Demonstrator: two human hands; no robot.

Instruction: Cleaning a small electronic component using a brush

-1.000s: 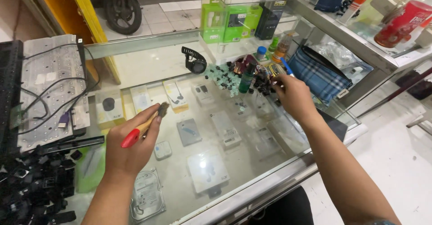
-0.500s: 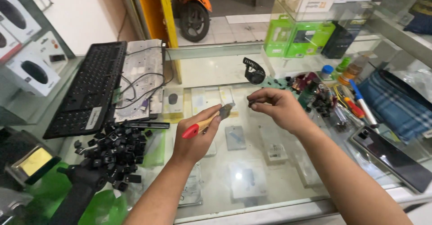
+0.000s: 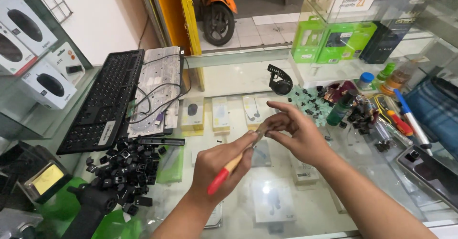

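My left hand (image 3: 217, 165) grips a small brush (image 3: 232, 165) with a red and wooden handle, its tip pointing up to the right. My right hand (image 3: 296, 134) is just beyond it, with thumb and fingers pinched around something tiny at the brush tip; I cannot tell what it is. Both hands hover above a glass counter (image 3: 238, 76). A heap of loose black keycaps (image 3: 126, 167) lies to the left. Behind it are a stripped black keyboard frame (image 3: 102, 100) and its grey membrane sheet (image 3: 160, 88).
Green rubber pieces and small dark parts (image 3: 315, 103) are scattered at the right, beside bottles, pens and a screwdriver (image 3: 400, 122). A black watch (image 3: 279, 81) sits at the back. Boxed mice (image 3: 45, 81) stand at the left, green boxes (image 3: 334, 41) at the right. A phone (image 3: 427, 169) lies at the far right.
My right hand came back from the pile of small parts at the right and met the brush tip. My view swung left and the keyboard came into sight.
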